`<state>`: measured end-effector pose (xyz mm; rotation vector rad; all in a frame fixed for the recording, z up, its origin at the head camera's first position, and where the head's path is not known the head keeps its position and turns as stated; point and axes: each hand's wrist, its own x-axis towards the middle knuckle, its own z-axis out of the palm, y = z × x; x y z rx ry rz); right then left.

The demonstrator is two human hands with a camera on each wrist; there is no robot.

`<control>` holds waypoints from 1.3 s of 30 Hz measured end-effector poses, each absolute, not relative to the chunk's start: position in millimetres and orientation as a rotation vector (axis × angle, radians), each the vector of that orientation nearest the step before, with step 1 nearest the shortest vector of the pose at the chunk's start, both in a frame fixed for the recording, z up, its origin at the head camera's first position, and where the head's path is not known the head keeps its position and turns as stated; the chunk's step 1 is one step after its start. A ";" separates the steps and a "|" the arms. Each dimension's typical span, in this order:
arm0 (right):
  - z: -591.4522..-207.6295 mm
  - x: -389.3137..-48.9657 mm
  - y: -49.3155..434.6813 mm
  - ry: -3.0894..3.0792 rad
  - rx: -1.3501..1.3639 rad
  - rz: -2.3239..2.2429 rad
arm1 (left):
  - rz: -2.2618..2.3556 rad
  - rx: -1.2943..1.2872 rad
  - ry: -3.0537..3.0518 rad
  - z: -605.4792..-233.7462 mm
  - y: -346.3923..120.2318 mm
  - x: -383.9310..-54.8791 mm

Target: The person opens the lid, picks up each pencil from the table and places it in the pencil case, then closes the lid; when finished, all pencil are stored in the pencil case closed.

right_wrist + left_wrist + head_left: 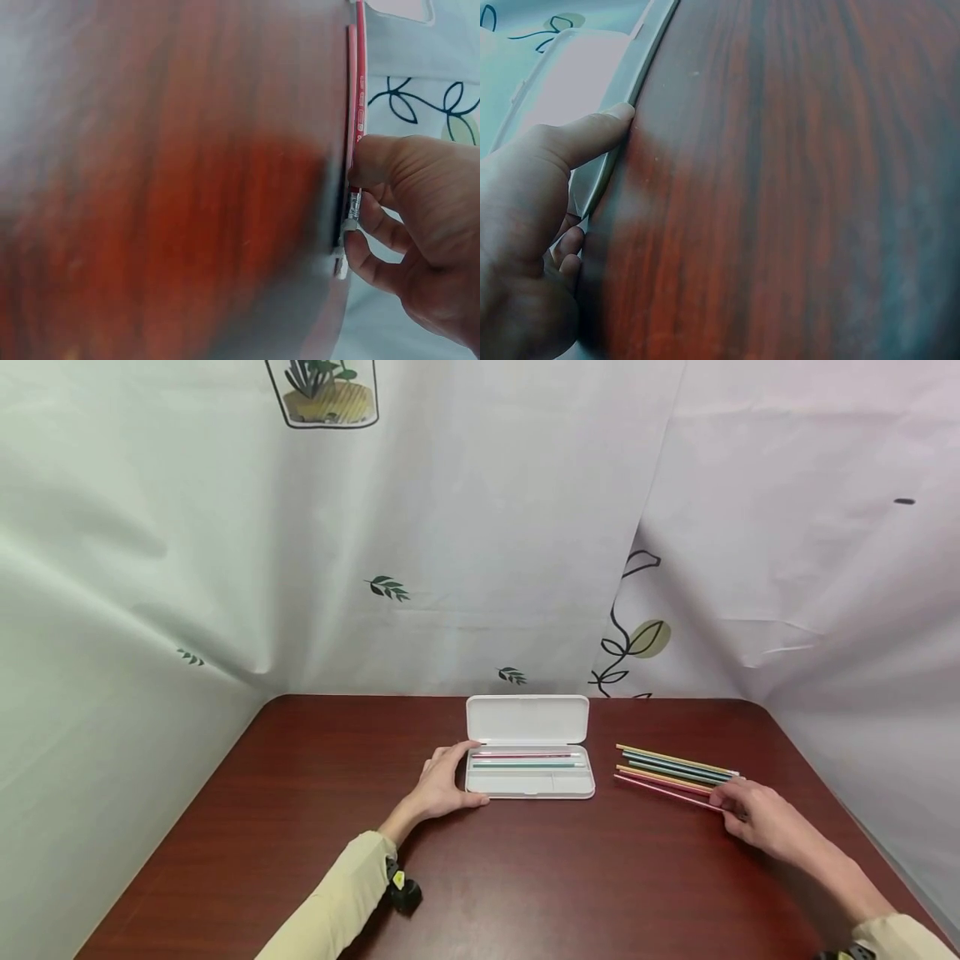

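A white pencil case (510, 792) lies with its lid raised at the back of the table. Inside it are a pink pencil (525, 755) and a teal pencil (525, 766). My left hand (438, 787) holds the case's left end, thumb on the front edge and fingers at the far side. At the right, my right hand (765, 818) pinches a red pencil (361, 90) near its white eraser end. This pencil is at the front of a row of pencils (671, 763) in yellow, teal, orange and red. Part of that row's right end is hidden by the hand.
The brown wooden table (555, 877) reaches back to a pale cloth (480, 527) printed with leaves. More cloth hangs along both sides. A dark wrist device (405, 895) hangs at the left sleeve.
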<state>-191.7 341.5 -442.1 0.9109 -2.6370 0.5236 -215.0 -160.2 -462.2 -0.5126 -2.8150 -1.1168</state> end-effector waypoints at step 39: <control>-395.1 -247.2 194.4 -2.775 1.127 0.540 | -1.137 -0.494 -2.807 -462.1 -160.7 -209.9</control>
